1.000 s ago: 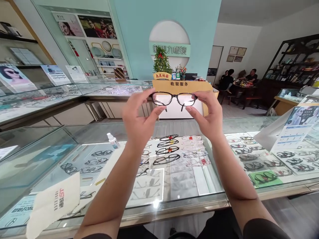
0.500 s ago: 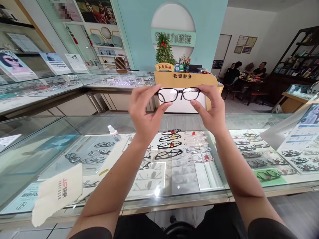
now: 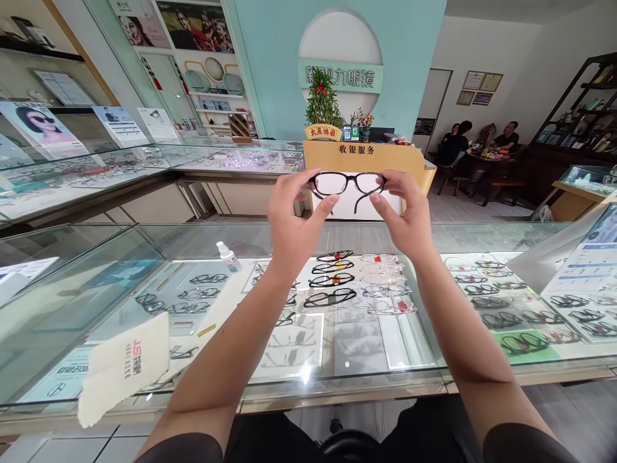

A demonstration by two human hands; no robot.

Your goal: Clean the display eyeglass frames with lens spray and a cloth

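Both forearms [image 3: 241, 344] stretched forward over the glass counter [image 3: 347, 399], slanting toward each other. The left hand [image 3: 299, 218] and right hand [image 3: 409, 215], roughly level, grasped opposite sides of the black-rimmed glasses [image 3: 351, 182], raised between them (temple tips showing below the lenses), thumbs lower than fingers.

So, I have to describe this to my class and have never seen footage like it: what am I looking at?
There's no machine here, just a person's bare hands. The camera is worn on that person's head, looking forward and down, so the arms reach away from you. The left hand and right hand hold black-framed glasses between them, raised above a glass-topped counter. At the left are a printed cloth and a white bottle. Other glasses sit in rows, though I can't tell which are beneath the glass.
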